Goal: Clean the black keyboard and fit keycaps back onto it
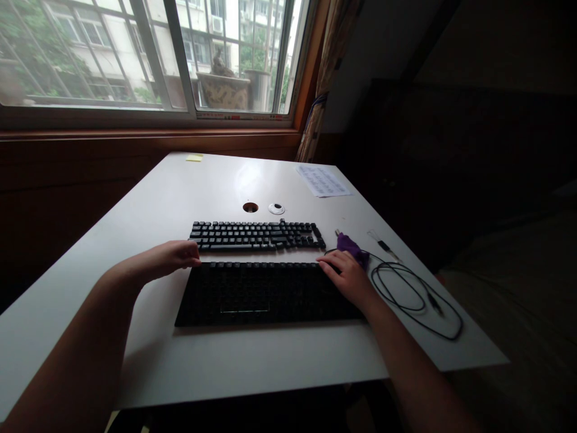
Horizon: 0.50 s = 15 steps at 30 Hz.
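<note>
A black keyboard lies flat on the white table in front of me. Keycaps stand along its far edge, while the rest of its face looks lower and dark, with bare switches as far as I can make out. My left hand is closed at the far left corner, fingertips pinched together; whatever is between them is hidden. At the far right corner rests my right hand, its fingers stretched out and touching the top edge. Just behind the keyboard, loose black keycaps are laid out in rows like a keyboard layout.
Right of the keyboard are a purple cloth, a coiled black cable and a small wire tool with a black handle. Farther back are a round cover, a table hole, a printed paper and yellow sticky notes.
</note>
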Tool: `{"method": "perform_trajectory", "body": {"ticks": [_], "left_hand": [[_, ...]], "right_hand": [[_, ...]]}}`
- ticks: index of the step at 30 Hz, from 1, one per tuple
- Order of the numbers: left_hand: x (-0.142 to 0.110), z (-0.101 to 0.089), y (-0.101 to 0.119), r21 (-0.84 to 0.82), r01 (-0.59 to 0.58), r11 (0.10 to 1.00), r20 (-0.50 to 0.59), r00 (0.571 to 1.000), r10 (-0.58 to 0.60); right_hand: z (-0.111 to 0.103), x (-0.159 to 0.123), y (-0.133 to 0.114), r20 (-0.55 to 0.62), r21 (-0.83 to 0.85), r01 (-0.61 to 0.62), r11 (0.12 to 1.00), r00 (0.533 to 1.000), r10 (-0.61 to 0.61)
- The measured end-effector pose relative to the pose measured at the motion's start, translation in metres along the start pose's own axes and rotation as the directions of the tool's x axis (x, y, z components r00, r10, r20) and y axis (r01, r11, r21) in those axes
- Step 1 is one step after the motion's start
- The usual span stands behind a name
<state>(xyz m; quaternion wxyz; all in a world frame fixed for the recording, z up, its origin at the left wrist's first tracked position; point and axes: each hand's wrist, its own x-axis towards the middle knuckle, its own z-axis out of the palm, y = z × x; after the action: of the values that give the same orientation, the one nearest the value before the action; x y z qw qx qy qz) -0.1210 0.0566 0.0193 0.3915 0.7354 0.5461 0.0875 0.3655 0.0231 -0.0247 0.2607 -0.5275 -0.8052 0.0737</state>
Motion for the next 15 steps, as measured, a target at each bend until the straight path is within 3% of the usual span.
{"method": "perform_trajectory", "body": {"ticks": [15], "left_hand": [[-0.0039, -0.0012, 0.0078, 0.024, -0.004, 1.0, 0.008, 1.0, 0.003]], "right_hand": [[-0.0028, 0.0007, -0.0041, 0.007, -0.001, -0.005, 1.0, 1.0, 0.005]]}}
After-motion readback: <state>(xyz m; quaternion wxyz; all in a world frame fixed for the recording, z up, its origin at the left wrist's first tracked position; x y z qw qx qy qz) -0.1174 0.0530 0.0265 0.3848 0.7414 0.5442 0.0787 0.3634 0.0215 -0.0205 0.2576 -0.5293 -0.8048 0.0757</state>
